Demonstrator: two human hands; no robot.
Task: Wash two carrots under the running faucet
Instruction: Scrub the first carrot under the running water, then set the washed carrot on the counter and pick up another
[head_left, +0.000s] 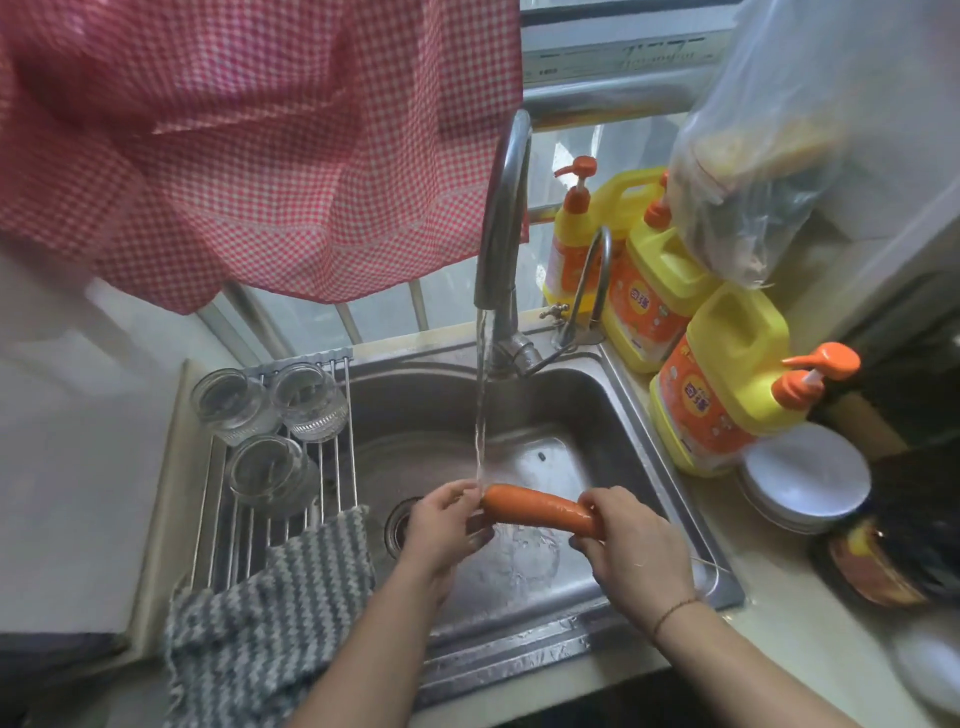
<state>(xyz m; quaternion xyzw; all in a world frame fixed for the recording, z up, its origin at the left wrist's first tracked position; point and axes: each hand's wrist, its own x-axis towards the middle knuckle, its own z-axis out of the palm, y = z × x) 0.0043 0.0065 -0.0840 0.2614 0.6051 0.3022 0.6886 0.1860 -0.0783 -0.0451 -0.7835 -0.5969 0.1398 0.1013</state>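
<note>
One orange carrot (540, 510) lies level over the steel sink (639, 415), held at both ends. My left hand (447, 525) grips its left end, right where the water stream (482, 400) from the curved faucet (503, 218) lands. My right hand (631, 551) grips the carrot's right end, fingers curled around it. Water splashes on the sink floor below. I see only this one carrot.
A wire rack (332, 483) over the sink's left side holds three glass jars (306, 395) and a grey striped cloth (265, 613). Yellow detergent bottles (722, 384) stand at the right rim, with white plates (808, 478) beside them. A red checked cloth (249, 145) hangs above, a plastic bag (769, 145) at upper right.
</note>
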